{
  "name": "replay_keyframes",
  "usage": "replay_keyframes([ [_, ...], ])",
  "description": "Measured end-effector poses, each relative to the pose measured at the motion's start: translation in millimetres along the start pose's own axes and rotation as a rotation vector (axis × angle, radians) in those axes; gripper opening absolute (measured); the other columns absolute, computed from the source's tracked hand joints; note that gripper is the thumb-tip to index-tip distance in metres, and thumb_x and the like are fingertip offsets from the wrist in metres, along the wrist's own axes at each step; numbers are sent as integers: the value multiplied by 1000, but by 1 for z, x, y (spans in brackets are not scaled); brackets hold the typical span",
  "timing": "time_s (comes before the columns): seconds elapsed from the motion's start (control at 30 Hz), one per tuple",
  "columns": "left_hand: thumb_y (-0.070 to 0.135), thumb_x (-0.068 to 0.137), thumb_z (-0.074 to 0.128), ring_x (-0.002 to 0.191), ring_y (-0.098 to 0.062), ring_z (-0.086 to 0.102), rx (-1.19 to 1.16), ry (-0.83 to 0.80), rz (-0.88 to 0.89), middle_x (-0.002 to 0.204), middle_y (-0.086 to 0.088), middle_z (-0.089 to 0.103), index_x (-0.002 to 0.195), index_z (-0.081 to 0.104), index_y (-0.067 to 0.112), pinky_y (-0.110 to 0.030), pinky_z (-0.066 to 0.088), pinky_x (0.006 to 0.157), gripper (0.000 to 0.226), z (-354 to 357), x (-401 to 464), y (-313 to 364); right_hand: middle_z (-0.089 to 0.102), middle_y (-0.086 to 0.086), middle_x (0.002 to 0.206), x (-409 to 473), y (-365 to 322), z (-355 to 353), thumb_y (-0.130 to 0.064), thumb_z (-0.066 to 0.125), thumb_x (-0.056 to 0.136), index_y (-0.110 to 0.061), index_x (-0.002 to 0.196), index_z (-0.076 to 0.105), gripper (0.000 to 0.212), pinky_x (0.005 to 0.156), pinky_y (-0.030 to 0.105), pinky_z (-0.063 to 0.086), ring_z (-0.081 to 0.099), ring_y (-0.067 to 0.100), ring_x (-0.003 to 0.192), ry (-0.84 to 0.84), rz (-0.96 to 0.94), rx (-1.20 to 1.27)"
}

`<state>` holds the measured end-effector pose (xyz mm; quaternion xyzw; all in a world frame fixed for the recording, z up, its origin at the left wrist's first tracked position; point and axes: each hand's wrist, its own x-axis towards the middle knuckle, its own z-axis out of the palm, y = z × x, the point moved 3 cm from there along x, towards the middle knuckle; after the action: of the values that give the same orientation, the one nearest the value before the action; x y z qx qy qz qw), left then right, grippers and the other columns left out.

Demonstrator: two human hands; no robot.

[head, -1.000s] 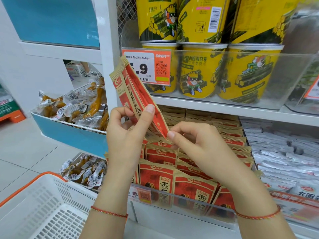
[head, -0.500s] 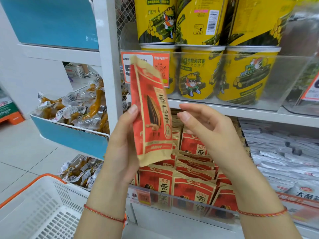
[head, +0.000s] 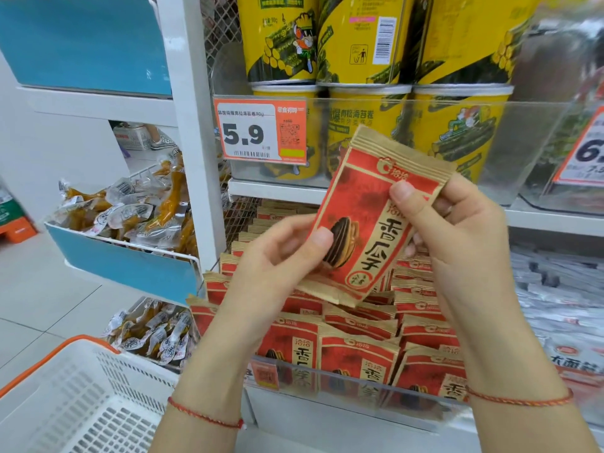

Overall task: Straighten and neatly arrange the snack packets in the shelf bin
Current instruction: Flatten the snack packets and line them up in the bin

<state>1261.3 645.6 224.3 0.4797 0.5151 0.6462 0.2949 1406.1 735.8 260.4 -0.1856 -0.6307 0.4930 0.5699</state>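
Both hands' fingers pinch a red snack packet, tilted, above the shelf bin.

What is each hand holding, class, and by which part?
Both hold one red snack packet: the left hand pinches its lower left edge, the right hand its upper right part, thumb on the front.

held packet red w/ tan edges, black striped seed pic & black lettering. tubs yellow w/ green rolls; price tag orange & white. basket white w/ orange rim.
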Motion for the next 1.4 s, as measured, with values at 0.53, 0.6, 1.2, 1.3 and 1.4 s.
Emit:
replay_keyframes([
  [0.53, 39, 97, 54, 96, -5, 63, 707, 154, 22, 110, 24, 67, 130, 60, 37, -30, 49, 91, 34, 8, 14, -35, 63, -3, 70, 6, 16, -33, -23, 62, 92, -29, 84, 64, 10, 61, 40, 53, 61, 12, 58, 14, -137, -440],
  [0.6, 38, 96, 54, 86, -5, 63, 696, 156, 17, 101, 34, 61, 129, 60, 37, -25, 49, 85, 33, 8, 14, -34, 61, 2, 66, 6, 25, -33, -21, 63, 92, -25, 81, 64, 11, 61, 37, 51, 60, 12, 57, -3, -83, -478],
  [1.2, 36, 95, 55, 109, -1, 53, 869, 7, 14, 105, 23, 65, 107, 73, 35, -24, 40, 93, 21, 13, 12, -33, 63, -15, 123, 3, 34, -20, -29, 51, 96, -40, 120, 62, 28, 95, 34, 46, 56, 12, 116, -438, 169, -1125],
  [1.3, 39, 94, 56, 110, -4, 52, 950, -34, 48, 107, 22, 67, 105, 75, 34, -29, 38, 98, 22, 18, 11, -33, 58, -14, 133, 1, 34, -19, -28, 45, 98, -40, 127, 57, 34, 98, 33, 45, 52, 13, 124, -511, 203, -1186],
  [1.4, 37, 94, 56, 111, -3, 51, 956, -26, 55, 109, 21, 66, 108, 74, 33, -30, 38, 101, 23, 18, 11, -32, 54, -13, 138, -1, 37, -19, -21, 41, 96, -41, 131, 54, 42, 99, 36, 45, 51, 15, 125, -548, 246, -1224],
])
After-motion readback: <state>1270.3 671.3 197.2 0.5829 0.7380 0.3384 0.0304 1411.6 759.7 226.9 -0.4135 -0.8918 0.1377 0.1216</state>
